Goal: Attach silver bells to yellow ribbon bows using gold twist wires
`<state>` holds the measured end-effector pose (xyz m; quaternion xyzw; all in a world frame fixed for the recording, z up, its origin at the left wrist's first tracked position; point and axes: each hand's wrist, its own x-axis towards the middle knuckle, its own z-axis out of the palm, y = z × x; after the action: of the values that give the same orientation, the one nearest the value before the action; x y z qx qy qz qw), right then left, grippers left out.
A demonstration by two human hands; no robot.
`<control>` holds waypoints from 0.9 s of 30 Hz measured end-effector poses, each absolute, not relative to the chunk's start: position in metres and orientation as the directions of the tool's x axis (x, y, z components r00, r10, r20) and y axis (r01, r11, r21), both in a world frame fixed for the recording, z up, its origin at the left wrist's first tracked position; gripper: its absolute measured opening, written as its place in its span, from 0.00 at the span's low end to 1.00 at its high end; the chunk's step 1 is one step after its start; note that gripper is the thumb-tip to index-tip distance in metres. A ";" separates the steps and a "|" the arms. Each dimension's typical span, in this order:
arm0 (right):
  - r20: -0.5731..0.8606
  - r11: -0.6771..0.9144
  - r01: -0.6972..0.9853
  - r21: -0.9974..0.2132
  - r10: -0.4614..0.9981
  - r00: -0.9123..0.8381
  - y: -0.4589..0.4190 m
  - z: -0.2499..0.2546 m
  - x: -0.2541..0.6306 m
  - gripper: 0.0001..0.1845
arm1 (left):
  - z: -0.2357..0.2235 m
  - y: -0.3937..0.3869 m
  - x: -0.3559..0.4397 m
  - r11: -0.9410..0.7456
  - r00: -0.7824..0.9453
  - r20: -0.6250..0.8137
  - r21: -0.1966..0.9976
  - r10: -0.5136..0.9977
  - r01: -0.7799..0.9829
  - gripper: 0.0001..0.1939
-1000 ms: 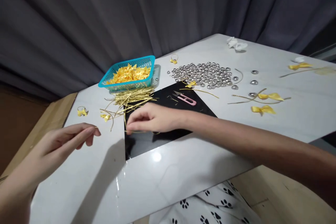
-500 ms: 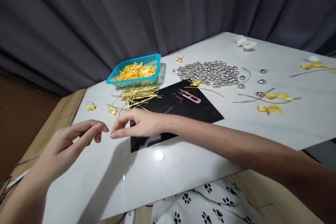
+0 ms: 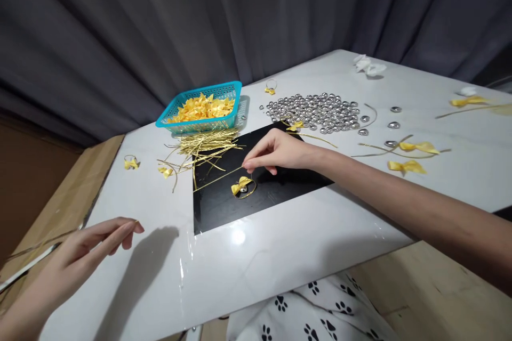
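My right hand [image 3: 278,152] is over the black sheet [image 3: 216,213], thumb and forefinger pinched on a thin gold tie [image 3: 220,177] that slants down to the left. Just below those fingertips is a yellow ribbon bow [image 3: 241,185] with a silver bead and a loop of gold tie; whether it hangs or rests on the sheet, I cannot tell. My left hand [image 3: 100,245] is apart over the table's left side, its thumb and fingers pressed together. What its fingertips hold, if anything, is too small to make out.
Behind the sheet stands a blue basket [image 3: 160,123] of yellow bows, with a bundle of gold ties [image 3: 208,141] in front. Many silver beads [image 3: 316,111] lie at the back. Loose bows [image 3: 406,167] and ties lie right. A bow ring [image 3: 130,162] sits left.
My hands have moved apart: the right one went right over the black sheet and the left one down and left. The bow with the bead now shows; the pink thread snips are hidden.
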<state>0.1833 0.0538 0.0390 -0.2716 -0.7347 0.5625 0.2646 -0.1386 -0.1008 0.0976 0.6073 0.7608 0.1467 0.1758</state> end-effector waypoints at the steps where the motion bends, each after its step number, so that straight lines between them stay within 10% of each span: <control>1: 0.065 0.204 0.113 -0.972 0.701 -0.711 0.054 0.036 0.185 0.12 | 0.096 -0.101 -0.140 0.219 -0.186 -0.120 0.425 0.975 0.878 0.25; 13: -0.002 0.223 0.226 -0.948 0.709 -0.705 0.053 0.021 0.192 0.10 | 0.079 -0.109 -0.143 0.281 -0.145 -0.308 0.463 0.940 0.841 0.21; 20: 0.176 0.487 0.245 -0.839 0.667 -0.724 0.047 0.020 0.187 0.07 | 0.081 -0.109 -0.139 0.256 -0.126 -0.314 0.419 0.941 0.871 0.20; 27: 0.235 0.553 0.214 -0.805 0.629 -0.741 0.041 0.017 0.181 0.05 | 0.088 -0.097 -0.130 0.153 -0.112 -0.214 0.185 0.970 0.971 0.21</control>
<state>0.1808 0.0412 0.0171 -0.2503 -0.8425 0.4009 0.2585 -0.1302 -0.0973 0.0878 0.6508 0.7457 -0.0006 0.1428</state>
